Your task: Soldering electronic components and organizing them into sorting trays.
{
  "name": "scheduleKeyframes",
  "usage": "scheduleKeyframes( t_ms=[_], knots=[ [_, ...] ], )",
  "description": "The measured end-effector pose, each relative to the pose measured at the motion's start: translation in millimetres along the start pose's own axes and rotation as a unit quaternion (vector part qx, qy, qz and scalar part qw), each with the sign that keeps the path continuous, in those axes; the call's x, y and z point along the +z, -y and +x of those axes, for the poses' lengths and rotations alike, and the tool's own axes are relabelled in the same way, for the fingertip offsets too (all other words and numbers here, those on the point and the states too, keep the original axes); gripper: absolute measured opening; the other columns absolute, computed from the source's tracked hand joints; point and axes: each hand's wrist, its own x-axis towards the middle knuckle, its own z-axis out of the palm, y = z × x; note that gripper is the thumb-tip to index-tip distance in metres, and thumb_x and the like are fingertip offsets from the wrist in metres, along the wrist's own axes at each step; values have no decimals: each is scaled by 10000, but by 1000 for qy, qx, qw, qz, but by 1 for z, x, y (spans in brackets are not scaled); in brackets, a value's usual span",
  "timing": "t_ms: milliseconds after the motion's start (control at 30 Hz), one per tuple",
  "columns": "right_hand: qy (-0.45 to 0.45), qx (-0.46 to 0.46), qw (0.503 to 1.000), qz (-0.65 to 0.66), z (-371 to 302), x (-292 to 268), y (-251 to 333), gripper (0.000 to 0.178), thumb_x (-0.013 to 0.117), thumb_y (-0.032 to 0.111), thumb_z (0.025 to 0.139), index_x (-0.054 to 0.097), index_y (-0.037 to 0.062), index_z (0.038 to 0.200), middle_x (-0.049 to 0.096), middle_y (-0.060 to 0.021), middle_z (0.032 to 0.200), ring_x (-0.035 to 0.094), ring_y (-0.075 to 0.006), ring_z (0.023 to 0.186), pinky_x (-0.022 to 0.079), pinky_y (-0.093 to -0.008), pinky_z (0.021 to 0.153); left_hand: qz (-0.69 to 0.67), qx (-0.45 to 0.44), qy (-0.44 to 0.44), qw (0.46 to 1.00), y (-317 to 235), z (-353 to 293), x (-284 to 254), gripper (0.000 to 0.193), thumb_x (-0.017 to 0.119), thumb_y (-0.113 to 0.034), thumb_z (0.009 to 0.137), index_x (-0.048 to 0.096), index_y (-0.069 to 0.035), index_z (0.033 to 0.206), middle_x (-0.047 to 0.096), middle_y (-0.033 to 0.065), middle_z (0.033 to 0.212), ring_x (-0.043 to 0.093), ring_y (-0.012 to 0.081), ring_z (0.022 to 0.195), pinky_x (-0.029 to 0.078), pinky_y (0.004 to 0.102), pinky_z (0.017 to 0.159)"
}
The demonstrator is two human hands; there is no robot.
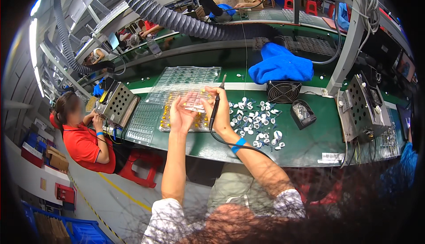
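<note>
My right hand [219,113] is closed around a black soldering iron [215,106], held upright with its metal tip above the fingers and its cable running down over my forearm. Beside it, my left hand [180,115] is turned palm up, thumb apart and fingers stretched toward the right hand. A shiny, see-through patch shows between the hands; I cannot make out what it is. Beneath them lies a transparent compartment tray [164,121] with yellow-orange pieces in its pockets. To the right, many small white oval parts [259,115] with dark wires are scattered on the green bench [305,144].
A second clear tray [186,73] lies behind. Further right are a black fan [283,92], a blue cloth [281,64] and a black box [303,113]. Perforated metal boxes [118,104] stand at both sides. A co-worker in red [86,142] sits at left. A grey hose [177,20] hangs overhead.
</note>
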Motion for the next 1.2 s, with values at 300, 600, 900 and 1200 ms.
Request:
scheduleKeyframes(
  t_ms=[300, 600, 900, 1200],
  knots=[
    [-11, -48, 995, -87, 1, -5, -2, 373, 727, 12, 916, 505, 31, 1215, 682, -167, 1324, 686, -143, 745, 549, -292, 688, 225, 8, -63, 972, -17, -15, 12, 352, 551, -265, 1087, 617, 52, 1226, 717, 188, 1149, 727, 272, 1039, 611, 419, 931],
    [-6, -74, 997, -39, -6, -1, 5, 351, 728, 7, 928, 493, 32, 1188, 641, -187, 1399, 617, -84, 838, 597, -259, 733, 222, -40, -67, 972, -17, -13, 4, 350, 529, -303, 1097, 622, 8, 1229, 718, 182, 1168, 732, 278, 1051, 634, 396, 882],
    [-26, -89, 995, -40, -2, -1, -2, 362, 726, -4, 925, 485, 37, 1192, 627, -169, 1403, 576, -67, 887, 616, -272, 755, 315, -6, -87, 945, -19, -16, 16, 416, 515, -374, 1089, 591, 12, 1224, 690, 175, 1174, 709, 259, 1046, 624, 393, 842],
    [-10, -55, 998, -36, -3, -7, 5, 367, 726, -17, 915, 483, 46, 1182, 634, -142, 1393, 499, -69, 841, 611, -257, 765, 282, 82, -139, 946, -55, -14, -15, 677, 508, -567, 1041, 504, 7, 1400, 631, 194, 1302, 619, 304, 1216, 535, 465, 1034]
  ],
)
